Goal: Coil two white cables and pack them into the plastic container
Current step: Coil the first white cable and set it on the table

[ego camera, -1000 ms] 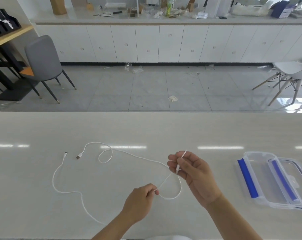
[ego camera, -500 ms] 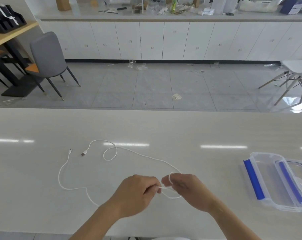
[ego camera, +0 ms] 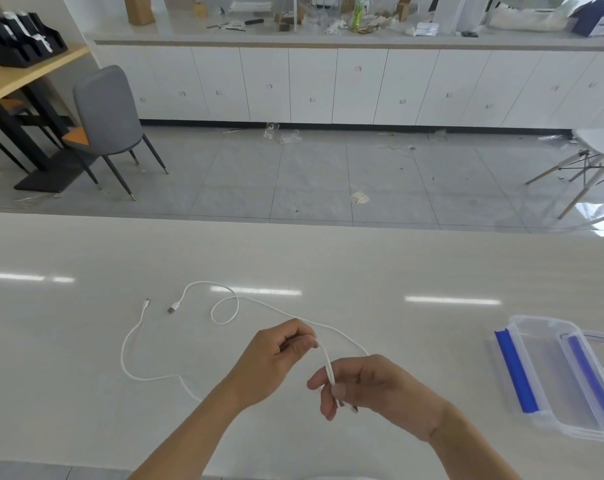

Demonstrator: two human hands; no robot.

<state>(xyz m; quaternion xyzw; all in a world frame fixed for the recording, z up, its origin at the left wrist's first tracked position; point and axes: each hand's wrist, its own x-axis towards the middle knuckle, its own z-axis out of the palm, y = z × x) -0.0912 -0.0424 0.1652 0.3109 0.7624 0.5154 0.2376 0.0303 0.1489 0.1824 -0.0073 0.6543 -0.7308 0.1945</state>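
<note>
both hands, left hand (ego camera: 276,362) and right hand (ego camera: 373,386), pinch the cable (ego camera: 224,308); its slack trails far-left, nearer the left hand.

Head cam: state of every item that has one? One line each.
Cable in hands: a short doubled stretch pulled taut between both hands, the rest trailing loose on the table.
Second cable: uncoiled, lying loose on the table, untouched.
Plastic container: open, nothing visible inside.
Lid: off, resting at the container's right side.
Left hand: fingers closed on the cable.
Right hand: fingers pinching the cable.
</note>
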